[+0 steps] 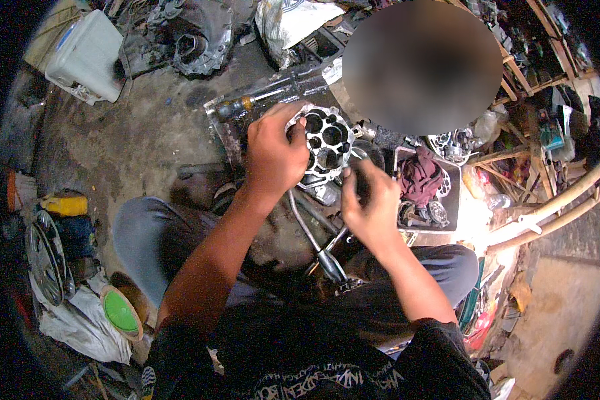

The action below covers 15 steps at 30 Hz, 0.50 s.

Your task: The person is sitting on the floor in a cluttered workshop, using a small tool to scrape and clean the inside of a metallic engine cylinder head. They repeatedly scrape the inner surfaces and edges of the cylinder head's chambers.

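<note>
My left hand [273,150] grips a silver metal casting [333,152] with several round openings by its left side, holding it tilted up above a dark, greasy metal tray [223,117]. Close to the casting's lower right edge, my right hand [370,203] has its thumb and fingers curled together; what lies between them is hard to make out. A screwdriver with an orange-and-black handle [240,103] rests on the tray. Below the casting, a long steel bar with a thicker end [330,263] lies between my legs.
A plastic bin [453,213] of parts and maroon cloth stands at right, beside curved tubes [540,217]. A white container [83,63] and dark casting [200,40] lie behind. Wheel covers [47,257] and a green-topped round item [120,310] sit left. The upper right is partly blurred out.
</note>
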### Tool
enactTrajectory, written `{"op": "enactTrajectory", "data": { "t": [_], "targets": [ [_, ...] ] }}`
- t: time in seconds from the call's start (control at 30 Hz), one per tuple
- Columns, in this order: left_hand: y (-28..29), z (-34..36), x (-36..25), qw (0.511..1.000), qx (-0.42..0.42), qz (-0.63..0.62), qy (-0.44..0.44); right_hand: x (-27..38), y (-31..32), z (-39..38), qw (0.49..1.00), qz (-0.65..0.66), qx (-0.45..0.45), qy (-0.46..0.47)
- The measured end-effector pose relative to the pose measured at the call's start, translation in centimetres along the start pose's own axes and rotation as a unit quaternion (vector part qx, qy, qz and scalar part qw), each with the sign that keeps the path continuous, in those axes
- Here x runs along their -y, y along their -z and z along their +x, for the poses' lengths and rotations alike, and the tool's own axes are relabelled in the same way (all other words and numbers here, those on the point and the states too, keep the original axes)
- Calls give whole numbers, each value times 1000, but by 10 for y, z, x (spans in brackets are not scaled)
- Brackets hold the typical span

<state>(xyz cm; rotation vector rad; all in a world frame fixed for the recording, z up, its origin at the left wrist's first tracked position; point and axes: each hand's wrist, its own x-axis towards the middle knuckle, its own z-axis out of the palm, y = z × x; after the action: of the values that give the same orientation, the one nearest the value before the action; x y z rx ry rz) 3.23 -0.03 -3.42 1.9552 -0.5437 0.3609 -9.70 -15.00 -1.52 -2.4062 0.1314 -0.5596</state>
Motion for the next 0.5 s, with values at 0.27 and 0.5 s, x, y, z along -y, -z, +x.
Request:
{"op": "enactTrajectory", "data": {
  "t": [0.27, 0.5],
  "targets": [
    [6, 6, -12, 999, 27, -26, 22, 1, 1, 1, 1000, -12, 8, 2],
    [3, 1, -8, 990, 25, -23, 137, -2, 0, 5, 1000, 4, -12, -21]
  ]
}}
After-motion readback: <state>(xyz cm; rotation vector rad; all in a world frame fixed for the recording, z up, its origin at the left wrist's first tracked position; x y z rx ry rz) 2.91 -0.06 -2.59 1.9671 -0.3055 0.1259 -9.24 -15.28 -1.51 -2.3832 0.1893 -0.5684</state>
